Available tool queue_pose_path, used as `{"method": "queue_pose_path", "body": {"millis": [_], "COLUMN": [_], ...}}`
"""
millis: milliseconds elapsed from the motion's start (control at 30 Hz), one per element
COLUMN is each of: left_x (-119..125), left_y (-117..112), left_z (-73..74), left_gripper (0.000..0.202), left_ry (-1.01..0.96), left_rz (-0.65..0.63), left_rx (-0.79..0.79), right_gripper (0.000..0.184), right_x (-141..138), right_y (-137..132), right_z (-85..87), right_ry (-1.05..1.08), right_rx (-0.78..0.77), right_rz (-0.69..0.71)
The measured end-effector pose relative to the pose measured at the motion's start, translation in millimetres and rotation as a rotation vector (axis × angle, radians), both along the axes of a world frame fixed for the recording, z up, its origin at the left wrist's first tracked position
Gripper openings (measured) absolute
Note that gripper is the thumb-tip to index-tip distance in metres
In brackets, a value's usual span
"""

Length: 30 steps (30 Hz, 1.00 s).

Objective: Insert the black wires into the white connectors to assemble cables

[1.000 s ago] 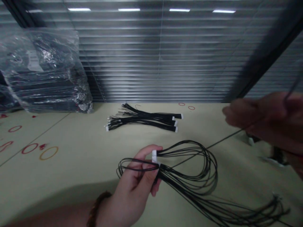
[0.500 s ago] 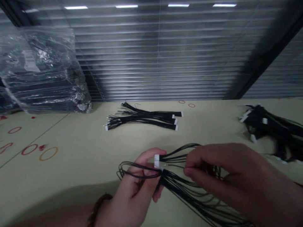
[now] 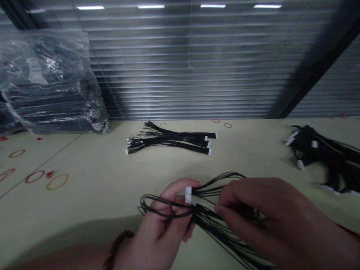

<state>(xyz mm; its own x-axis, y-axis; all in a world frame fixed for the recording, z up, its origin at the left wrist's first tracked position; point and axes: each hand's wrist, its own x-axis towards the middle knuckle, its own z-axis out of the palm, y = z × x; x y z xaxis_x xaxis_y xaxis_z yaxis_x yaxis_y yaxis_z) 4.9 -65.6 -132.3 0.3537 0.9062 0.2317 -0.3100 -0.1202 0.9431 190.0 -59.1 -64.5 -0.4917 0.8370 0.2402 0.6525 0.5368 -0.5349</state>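
My left hand (image 3: 165, 217) is closed on a black wire harness (image 3: 213, 228) by its white connector (image 3: 188, 195), which faces up between the fingertips and thumb. A loop of black wires (image 3: 157, 195) bends back over that hand, while more strands fan out to the right. My right hand (image 3: 261, 217), thumb and forefinger pinched, grips a single thin black wire (image 3: 208, 201) just right of the connector. The wire's near end reaches the connector; whether it is seated inside cannot be made out. The curled fingers of the right hand hide part of the strands.
Several wire harnesses (image 3: 174, 140) with white connectors lie farther back on the table (image 3: 92, 165). A bigger heap of harnesses (image 3: 326, 153) is at right. A clear plastic bag (image 3: 56, 82) of black wires stands at left, against the blinds (image 3: 191, 75). Red and yellow rings (image 3: 57, 182) lie at left.
The single wire's end, seen a short gap away from the connector before, now meets it. My right hand has shifted slightly left and down, while the connector has moved slightly right and down.
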Motion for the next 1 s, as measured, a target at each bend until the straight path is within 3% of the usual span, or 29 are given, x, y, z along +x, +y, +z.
{"method": "queue_pose_path", "body": {"millis": [267, 533, 767, 1000], "left_x": [0, -4, -7, -11], "left_y": [-1, -4, -7, -10], "left_z": [3.0, 1.3, -1.3, -2.6], "left_gripper": [0.023, 0.031, 0.031, 0.03], "left_ry": [0.019, 0.143, 0.221, 0.293], "left_rz": [0.022, 0.063, 0.081, 0.077], "left_rx": [-0.021, 0.055, 0.02, 0.014], "right_gripper": [0.018, 0.028, 0.013, 0.015], "right_x": [-3, -12, -1, 1], "right_y": [0, -7, -9, -10], "right_z": [2.1, -1.1, -8.1, -10.4], "right_ry": [-0.003, -0.142, -0.122, -0.078], "right_rx": [0.057, 0.256, 0.188, 0.2], "right_rz": [-0.006, -0.1, 0.009, 0.036]}}
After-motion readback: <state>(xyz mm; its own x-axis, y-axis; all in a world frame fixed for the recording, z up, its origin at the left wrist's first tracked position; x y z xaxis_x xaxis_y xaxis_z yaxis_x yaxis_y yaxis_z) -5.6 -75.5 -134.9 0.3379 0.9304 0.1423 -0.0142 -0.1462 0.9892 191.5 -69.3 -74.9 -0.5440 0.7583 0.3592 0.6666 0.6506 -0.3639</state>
